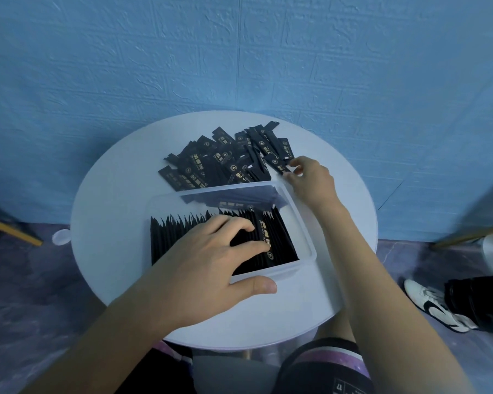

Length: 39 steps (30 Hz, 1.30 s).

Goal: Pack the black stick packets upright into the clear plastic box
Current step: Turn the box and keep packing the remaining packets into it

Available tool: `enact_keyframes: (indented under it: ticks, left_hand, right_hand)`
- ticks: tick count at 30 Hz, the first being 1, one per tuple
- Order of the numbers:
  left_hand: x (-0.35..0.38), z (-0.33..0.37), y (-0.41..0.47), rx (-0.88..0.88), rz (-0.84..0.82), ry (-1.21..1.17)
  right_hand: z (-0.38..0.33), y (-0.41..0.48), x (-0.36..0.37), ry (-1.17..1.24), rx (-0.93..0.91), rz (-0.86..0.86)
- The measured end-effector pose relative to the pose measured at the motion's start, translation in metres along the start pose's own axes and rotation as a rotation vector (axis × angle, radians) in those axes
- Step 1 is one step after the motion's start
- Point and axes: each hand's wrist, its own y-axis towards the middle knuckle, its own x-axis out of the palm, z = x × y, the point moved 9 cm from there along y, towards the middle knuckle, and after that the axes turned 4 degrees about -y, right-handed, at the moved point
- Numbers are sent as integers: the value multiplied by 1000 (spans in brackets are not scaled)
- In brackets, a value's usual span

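A round white table [111,211] stands before a textured blue wall [239,52].

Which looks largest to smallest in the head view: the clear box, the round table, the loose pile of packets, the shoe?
1. round table
2. clear box, though it sits nearer the camera than the pile
3. loose pile of packets
4. shoe, clearly smallest

Informal indoor room, home-like; exact kind unclear. Blue brick-embossed wall panelling [239,52] fills 12 o'clock. Small round white side table [111,251] at centre, close to wall. Purple-grey marbled floor [26,294] at 8 o'clock. Slanted wooden furniture legs at 9 o'clock [12,230] and 3 o'clock [467,236]. Another person's white sneaker [433,308] on floor at 4 o'clock.
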Motion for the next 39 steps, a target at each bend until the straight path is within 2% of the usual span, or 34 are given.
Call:
enact_keyframes:
  ticks: [3, 7, 11, 13, 15, 17, 20, 26, 33, 39]
  left_hand:
    - [0, 0, 0, -7, -1, -21]
    - [0, -1, 0, -15, -5, -27]
    - [1, -1, 0, -23, -21, -33]
    - [1, 0, 0, -24, -23, -32]
    - [1, 0, 0, -29, -31, -38]
    - [0, 0, -1, -29, -36, -41]
    - [0, 0, -1, -34, -41, -46]
    - [0, 0, -1, -40, -54, -58]
    - [0, 0, -1, -39, -47, -48]
    - [1, 0, -1, -40, -45, -50]
  right_hand:
    - [3, 4, 7, -48, 5, -10]
    - [11, 4, 8, 32, 61, -68]
    - [11, -1, -4, 331, 58, -42]
    - [1, -7, -3, 464, 23, -141]
    - [-9, -13, 8, 429, -19, -290]
    - [-13, -15, 18, 332, -46, -369]
    - [-14, -13, 23, 260, -43, -369]
    - [-13, -18, 25, 266, -23, -418]
    - [-11, -21, 20, 381, -20, -397]
    - [-14, -26, -17, 535, -8, -185]
